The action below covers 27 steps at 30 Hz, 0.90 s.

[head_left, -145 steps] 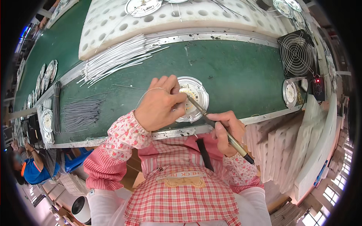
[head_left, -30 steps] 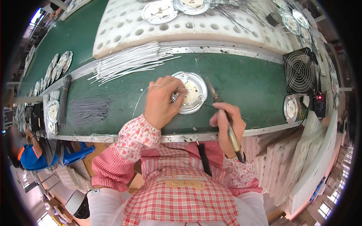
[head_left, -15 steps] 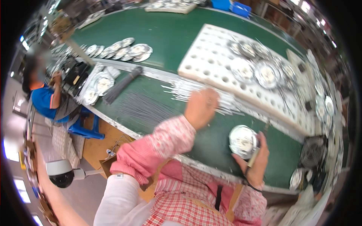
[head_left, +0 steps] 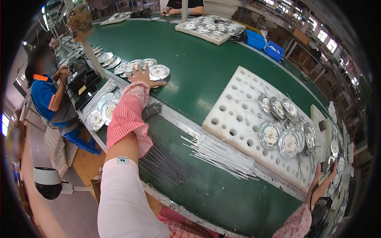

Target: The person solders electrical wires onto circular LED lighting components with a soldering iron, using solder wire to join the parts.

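My left hand stretches far out to the left with its fingers spread over a row of overlapping silver discs with pale centres. Its fingertips are at the nearest discs; no disc is lifted. At the far right, my right hand is beside the end of the white holed foam board, partly cut off from clear sight. A black cable runs along its palm to a pen-like soldering iron, mostly hidden between the thumb and fingers. More silver discs with thin wires stand on the board.
White wires and dark grey wires lie in bundles on the green bench. A metal rail divides the bench from the green belt. A co-worker in blue sits at left. Blue bins and a disc-laden board are farther back.
My left hand has swung from above the white wires to the discs at the far left and spread. My right hand has moved right; the disc it held is no longer seen in it.
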Each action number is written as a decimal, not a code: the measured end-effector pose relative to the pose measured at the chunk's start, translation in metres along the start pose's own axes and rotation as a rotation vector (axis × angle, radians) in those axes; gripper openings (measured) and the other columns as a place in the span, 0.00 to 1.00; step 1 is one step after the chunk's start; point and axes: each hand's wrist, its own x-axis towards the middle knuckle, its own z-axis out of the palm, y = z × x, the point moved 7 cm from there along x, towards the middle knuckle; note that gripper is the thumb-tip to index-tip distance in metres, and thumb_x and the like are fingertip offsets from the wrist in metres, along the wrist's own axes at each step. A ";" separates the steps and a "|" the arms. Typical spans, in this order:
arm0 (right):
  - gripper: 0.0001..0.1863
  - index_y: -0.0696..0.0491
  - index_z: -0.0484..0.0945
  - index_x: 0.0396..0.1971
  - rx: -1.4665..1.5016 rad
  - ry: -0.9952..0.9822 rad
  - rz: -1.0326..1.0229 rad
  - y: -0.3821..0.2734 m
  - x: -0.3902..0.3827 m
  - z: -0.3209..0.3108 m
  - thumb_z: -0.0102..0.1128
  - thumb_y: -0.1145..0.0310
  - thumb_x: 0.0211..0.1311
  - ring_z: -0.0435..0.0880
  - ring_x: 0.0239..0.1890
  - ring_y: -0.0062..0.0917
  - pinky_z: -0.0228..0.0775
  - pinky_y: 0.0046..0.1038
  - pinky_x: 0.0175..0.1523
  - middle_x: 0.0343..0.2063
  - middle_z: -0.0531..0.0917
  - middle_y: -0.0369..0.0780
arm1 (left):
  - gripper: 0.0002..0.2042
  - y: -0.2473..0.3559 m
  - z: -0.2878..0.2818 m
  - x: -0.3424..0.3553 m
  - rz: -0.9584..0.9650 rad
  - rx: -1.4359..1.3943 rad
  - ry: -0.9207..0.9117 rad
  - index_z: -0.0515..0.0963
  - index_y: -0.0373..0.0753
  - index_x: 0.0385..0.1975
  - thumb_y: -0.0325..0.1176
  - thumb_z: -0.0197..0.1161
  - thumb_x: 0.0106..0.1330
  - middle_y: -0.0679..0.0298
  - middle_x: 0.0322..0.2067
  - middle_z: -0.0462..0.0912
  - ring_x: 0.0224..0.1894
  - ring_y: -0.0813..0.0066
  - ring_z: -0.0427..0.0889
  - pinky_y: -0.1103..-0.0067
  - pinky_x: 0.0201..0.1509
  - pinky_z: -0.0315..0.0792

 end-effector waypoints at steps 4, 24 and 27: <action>0.31 0.60 0.57 0.70 -0.043 -0.053 0.113 0.009 -0.020 -0.014 0.55 0.71 0.71 0.67 0.68 0.37 0.53 0.34 0.71 0.66 0.67 0.52 | 0.67 -0.016 -0.002 0.041 0.063 -0.022 -0.095 0.44 0.51 0.76 0.79 0.66 0.35 0.50 0.76 0.42 0.77 0.46 0.40 0.49 0.76 0.41; 0.26 0.57 0.65 0.66 -0.075 0.022 0.340 0.001 -0.123 -0.130 0.55 0.73 0.70 0.72 0.61 0.34 0.61 0.32 0.68 0.58 0.74 0.47 | 0.37 -0.050 -0.001 0.032 0.492 0.074 0.465 0.62 0.36 0.68 0.13 0.57 0.53 0.50 0.67 0.67 0.69 0.53 0.66 0.68 0.73 0.61; 0.24 0.59 0.71 0.60 -0.070 0.011 0.222 -0.021 -0.135 -0.126 0.60 0.80 0.62 0.78 0.56 0.32 0.65 0.31 0.64 0.51 0.80 0.45 | 0.40 -0.018 -0.036 -0.060 0.822 -0.061 0.569 0.62 0.34 0.69 0.06 0.48 0.48 0.48 0.67 0.67 0.69 0.52 0.66 0.68 0.73 0.61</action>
